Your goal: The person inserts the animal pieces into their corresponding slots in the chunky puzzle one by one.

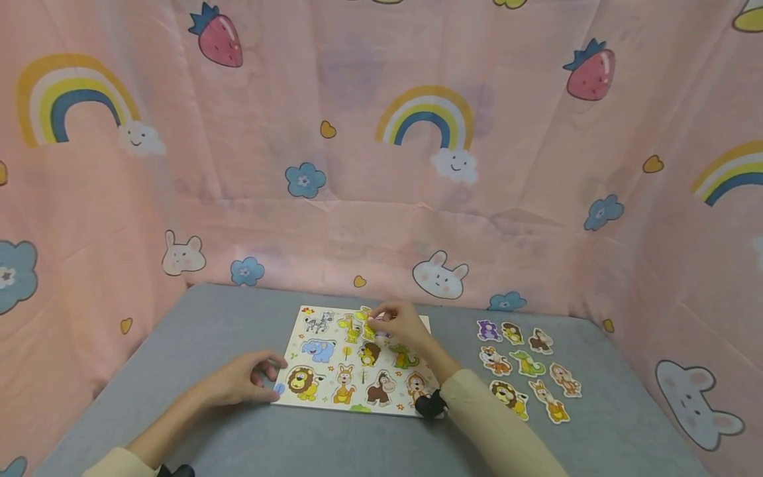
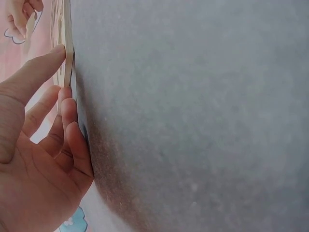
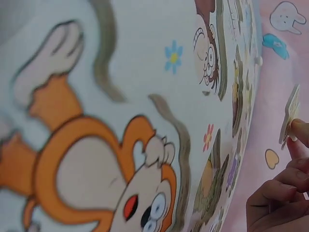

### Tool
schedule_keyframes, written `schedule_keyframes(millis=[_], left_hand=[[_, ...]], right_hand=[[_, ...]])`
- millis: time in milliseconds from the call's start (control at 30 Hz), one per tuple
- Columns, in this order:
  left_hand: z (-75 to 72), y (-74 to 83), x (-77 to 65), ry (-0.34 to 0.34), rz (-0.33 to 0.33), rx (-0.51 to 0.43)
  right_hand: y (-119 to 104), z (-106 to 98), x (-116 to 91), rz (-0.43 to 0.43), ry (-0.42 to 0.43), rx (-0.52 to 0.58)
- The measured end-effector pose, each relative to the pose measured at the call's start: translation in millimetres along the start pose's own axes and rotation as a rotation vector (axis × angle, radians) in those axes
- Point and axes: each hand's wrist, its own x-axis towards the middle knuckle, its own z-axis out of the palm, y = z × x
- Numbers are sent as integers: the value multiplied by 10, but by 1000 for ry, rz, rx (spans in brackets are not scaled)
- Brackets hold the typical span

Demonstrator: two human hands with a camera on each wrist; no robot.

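A wooden animal puzzle board point(image 1: 328, 399) lies on the grey table. My right hand point(image 1: 407, 326) pinches a giraffe puzzle piece point(image 1: 366, 320) between thumb and fingertips, just above the board's top row, beside the printed giraffe point(image 1: 352, 328). Seen nearly edge-on in the right wrist view, the giraffe piece point(image 3: 291, 113) is tilted up off the board. At the board's lower left, my left hand point(image 1: 241, 379) touches the edge with its thumb and fingers. The left wrist view has the thumb point(image 2: 41, 72) against the board's edge point(image 2: 68, 63), the other fingers loosely bent beside it.
To the right of the board lie several loose animal pieces, among them a lion point(image 1: 508, 399), a kangaroo point(image 1: 550, 402), a crocodile point(image 1: 527, 364) and a purple one point(image 1: 488, 330). A pink patterned curtain point(image 1: 357, 232) hangs behind the table point(image 1: 226, 318) and along both sides.
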Motion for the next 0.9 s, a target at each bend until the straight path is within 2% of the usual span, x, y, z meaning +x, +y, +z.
schedule_keyframes(millis=[133,367,700,900], left_hand=[[-5,0,4,-1,2,-3],[4,13,-6,6,-6,9],[-1,7,-9,-2,-8,-4],[4,1,-4,-1,-14,-7]], right_hand=[[5,67,58,26,15,-35],[54,173,163,-29,1,-68],[52,238,194,-48,-6,-85],[67,243,223,-15,-2,-116]])
